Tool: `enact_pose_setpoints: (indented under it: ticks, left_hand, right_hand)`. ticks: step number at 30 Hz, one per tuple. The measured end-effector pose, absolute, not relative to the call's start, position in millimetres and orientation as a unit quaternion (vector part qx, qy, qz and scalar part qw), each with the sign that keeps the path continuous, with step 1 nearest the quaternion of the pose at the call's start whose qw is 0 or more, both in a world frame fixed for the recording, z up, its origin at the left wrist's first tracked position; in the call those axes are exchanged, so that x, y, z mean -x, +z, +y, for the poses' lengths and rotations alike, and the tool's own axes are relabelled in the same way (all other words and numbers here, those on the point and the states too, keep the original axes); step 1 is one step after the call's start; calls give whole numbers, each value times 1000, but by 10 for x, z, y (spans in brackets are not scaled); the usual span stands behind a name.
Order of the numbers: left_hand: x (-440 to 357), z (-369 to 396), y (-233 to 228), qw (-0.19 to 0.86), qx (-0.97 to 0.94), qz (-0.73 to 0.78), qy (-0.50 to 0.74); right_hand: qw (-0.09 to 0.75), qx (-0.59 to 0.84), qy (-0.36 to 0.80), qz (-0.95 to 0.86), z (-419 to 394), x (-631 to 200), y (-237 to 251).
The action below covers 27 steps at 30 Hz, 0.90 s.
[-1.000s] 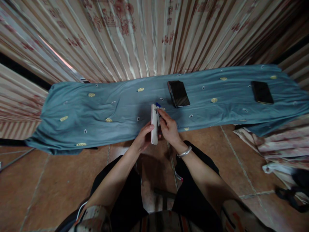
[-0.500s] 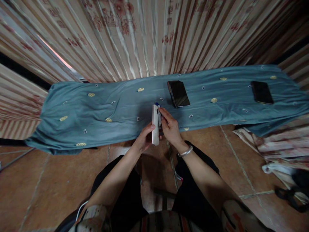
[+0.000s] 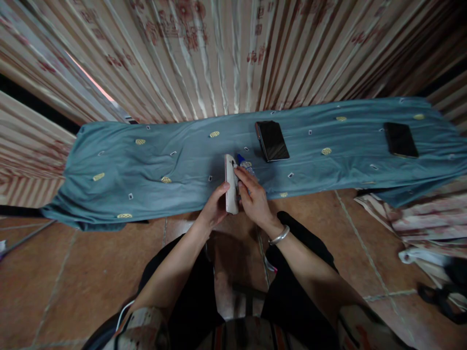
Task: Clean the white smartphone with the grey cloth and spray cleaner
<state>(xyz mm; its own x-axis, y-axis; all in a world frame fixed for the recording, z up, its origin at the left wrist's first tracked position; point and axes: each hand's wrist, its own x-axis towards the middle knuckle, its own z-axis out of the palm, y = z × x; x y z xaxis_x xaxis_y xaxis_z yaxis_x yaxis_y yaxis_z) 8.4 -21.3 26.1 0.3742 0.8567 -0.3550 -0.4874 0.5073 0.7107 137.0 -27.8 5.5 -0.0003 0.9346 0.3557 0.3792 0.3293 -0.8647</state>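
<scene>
A white phone (image 3: 230, 192) stands tilted on its edge, with a dark camera spot near its top. My left hand (image 3: 215, 206) is closed around its lower left side, thumb on the near edge. On the other side, my right hand (image 3: 256, 199) presses bent fingers against the phone's back, below the camera spot. Whether a small thing sits under those fingertips is hidden. Just beyond my right hand lies a small clear bottle with a blue cap (image 3: 241, 159), partly covered by the fingers. A silver bangle (image 3: 280, 235) circles my right wrist.
A blue-green cloth (image 3: 189, 165) with yellow prints covers the long, narrow table. A black folding device (image 3: 272, 141), perhaps a phone or wallet, lies right of centre. Another flat black object (image 3: 400, 140) is farther right. Pleated curtains (image 3: 226, 58) hang behind the table.
The phone has shifted slightly left and turned, showing more of its back. More of the blue-capped bottle is visible. My right fingers have moved left along with the phone.
</scene>
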Motion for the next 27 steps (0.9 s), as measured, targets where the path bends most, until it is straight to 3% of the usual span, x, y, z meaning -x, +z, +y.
enact_pose_setpoints:
  ticks: [9,27]
  left_hand:
    - [-140,-272,215,804,-257,340,414]
    - [-98,-247,242,794,-242,348,436]
  right_hand:
    - [489,498,230,-678,-213,-1476,78]
    - [492,528,262,-641,-179,-1407,-44]
